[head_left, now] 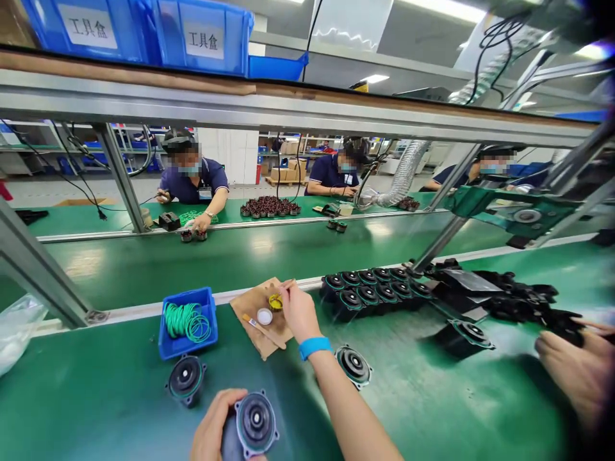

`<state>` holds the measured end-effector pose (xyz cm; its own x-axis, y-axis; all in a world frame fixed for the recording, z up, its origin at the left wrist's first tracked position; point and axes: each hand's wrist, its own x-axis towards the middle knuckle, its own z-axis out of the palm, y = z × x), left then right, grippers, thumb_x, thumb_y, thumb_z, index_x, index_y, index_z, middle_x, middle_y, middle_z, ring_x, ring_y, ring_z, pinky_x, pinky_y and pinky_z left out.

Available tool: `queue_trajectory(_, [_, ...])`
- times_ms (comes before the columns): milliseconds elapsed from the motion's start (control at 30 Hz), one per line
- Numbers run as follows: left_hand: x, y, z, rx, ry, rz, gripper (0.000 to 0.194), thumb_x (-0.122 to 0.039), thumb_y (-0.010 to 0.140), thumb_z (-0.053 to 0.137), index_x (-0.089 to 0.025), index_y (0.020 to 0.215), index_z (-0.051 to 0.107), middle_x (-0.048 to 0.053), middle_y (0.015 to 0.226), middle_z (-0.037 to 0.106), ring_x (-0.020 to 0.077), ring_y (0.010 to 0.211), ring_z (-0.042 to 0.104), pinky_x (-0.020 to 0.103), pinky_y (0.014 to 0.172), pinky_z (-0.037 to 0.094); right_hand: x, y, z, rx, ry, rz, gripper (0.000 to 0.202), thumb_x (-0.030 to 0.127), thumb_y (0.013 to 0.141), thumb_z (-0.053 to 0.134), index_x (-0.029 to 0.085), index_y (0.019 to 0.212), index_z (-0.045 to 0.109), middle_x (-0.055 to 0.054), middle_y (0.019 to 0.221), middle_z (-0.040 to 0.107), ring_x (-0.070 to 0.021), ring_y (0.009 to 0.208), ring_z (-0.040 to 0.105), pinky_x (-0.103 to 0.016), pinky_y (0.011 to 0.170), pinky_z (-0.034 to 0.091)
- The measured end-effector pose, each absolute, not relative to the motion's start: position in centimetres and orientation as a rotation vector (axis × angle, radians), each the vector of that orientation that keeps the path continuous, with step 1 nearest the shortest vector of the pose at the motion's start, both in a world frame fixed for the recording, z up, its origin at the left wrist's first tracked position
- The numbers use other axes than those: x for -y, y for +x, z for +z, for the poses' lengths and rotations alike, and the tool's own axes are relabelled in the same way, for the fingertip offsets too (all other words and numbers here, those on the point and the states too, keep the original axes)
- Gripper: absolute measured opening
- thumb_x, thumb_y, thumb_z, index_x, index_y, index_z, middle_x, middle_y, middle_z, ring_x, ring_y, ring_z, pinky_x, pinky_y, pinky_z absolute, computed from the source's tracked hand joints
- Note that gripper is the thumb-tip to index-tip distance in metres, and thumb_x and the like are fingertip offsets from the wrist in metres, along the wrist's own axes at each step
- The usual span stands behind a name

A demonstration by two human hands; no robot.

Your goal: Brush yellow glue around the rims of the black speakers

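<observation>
My left hand (216,419) is wrapped around a black round motor housing (257,419) with a pale flange with lugs and a green ring, its face turned up. My right hand (300,314), with a blue band at the wrist, is closed in a pinch beside a small pot of yellow paste (275,302). What its fingers hold is too small to make out. The pot sits on a brown cardboard sheet (245,304). Also on the sheet are a round white lid or dish (264,316) and a flat wooden-handled brush (259,328).
A blue bin (166,346) holds green rings (185,322). Single housings stand at left (186,379), centre (354,366) and right (464,338). Rows of housings (379,291) line the back. Another person's hands (576,365) handle black parts at right. A metal shelf beam (298,112) crosses above.
</observation>
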<state>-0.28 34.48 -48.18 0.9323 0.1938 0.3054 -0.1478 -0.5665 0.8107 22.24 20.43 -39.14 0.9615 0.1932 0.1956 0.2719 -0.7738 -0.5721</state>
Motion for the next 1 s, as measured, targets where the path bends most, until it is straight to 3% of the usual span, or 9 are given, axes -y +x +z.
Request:
queue_trajectory(167, [-35.5, -0.5, -48.0, 0.116, 2.246, 0.368, 0.062, -0.040, 0.068, 0.080, -0.025, 0.122, 0.054, 0.007, 0.115, 0.065, 0.0240, 0.105, 0.066, 0.029, 0.089, 0.054, -20.9, 23.2, -39.9, 0.270, -2.570, -0.125, 0.023, 0.023, 0.101, 0.041, 0.010, 0.107, 0.059, -0.014, 0.093, 0.071, -0.0223, 0.085, 0.067, -0.026, 0.069, 0.039])
queue_trajectory(400, [-34.7, -0.5, -46.5, 0.133, 2.246, 0.434, 0.059, -0.038, 0.069, 0.079, -0.024, 0.121, 0.054, 0.007, 0.112, 0.066, 0.0230, 0.102, 0.066, 0.029, 0.087, 0.055, -20.9, 23.3, -40.6, 0.272, -2.589, -0.111, 0.022, 0.023, 0.099, 0.044, 0.009, 0.104, 0.061, -0.015, 0.091, 0.071, -0.0234, 0.083, 0.067, -0.027, 0.068, 0.038])
queue_trajectory(600, [-33.7, -0.5, -44.3, -0.004, 2.196, 0.435, 0.055, -0.026, 0.064, 0.082, -0.022, 0.113, 0.060, 0.006, 0.107, 0.069, 0.0236, 0.097, 0.068, 0.032, 0.084, 0.056, -20.6, 23.1, -40.2, 0.328, -2.480, -0.197, 0.021, 0.021, 0.097, 0.044, 0.012, 0.101, 0.061, -0.012, 0.083, 0.070, -0.0216, 0.075, 0.066, -0.026, 0.067, 0.039])
queue_trajectory(700, [-33.5, -0.6, -43.8, -0.073, 2.192, 0.377, 0.057, -0.021, 0.062, 0.082, -0.021, 0.113, 0.059, 0.006, 0.108, 0.069, 0.0247, 0.098, 0.067, 0.036, 0.086, 0.056, -20.3, 22.7, -39.7, 0.370, -2.370, -0.257, 0.018, 0.022, 0.094, 0.046, 0.013, 0.094, 0.062, -0.011, 0.082, 0.070, -0.0218, 0.072, 0.065, -0.027, 0.067, 0.042])
queue_trajectory(833, [-33.5, -0.7, -43.7, -0.129, 2.185, 0.328, 0.060, -0.022, 0.061, 0.083, -0.020, 0.114, 0.055, 0.006, 0.107, 0.068, 0.0246, 0.097, 0.066, 0.039, 0.085, 0.055, -18.4, 20.1, -38.2, 0.398, -2.164, -0.402, 0.029, 0.032, 0.097, 0.039, 0.015, 0.092, 0.061, -0.012, 0.100, 0.068, -0.0199, 0.080, 0.066, -0.029, 0.073, 0.048])
queue_trajectory(1000, [-33.5, -0.6, -44.0, -0.096, 2.153, 0.298, 0.058, -0.024, 0.063, 0.085, -0.023, 0.111, 0.052, 0.003, 0.105, 0.066, 0.0227, 0.096, 0.064, 0.037, 0.084, 0.052, -14.4, 13.1, -38.0, 0.383, -1.617, -0.288, 0.024, 0.039, 0.098, 0.047, 0.018, 0.095, 0.061, -0.003, 0.079, 0.062, -0.0138, 0.070, 0.060, -0.025, 0.068, 0.050])
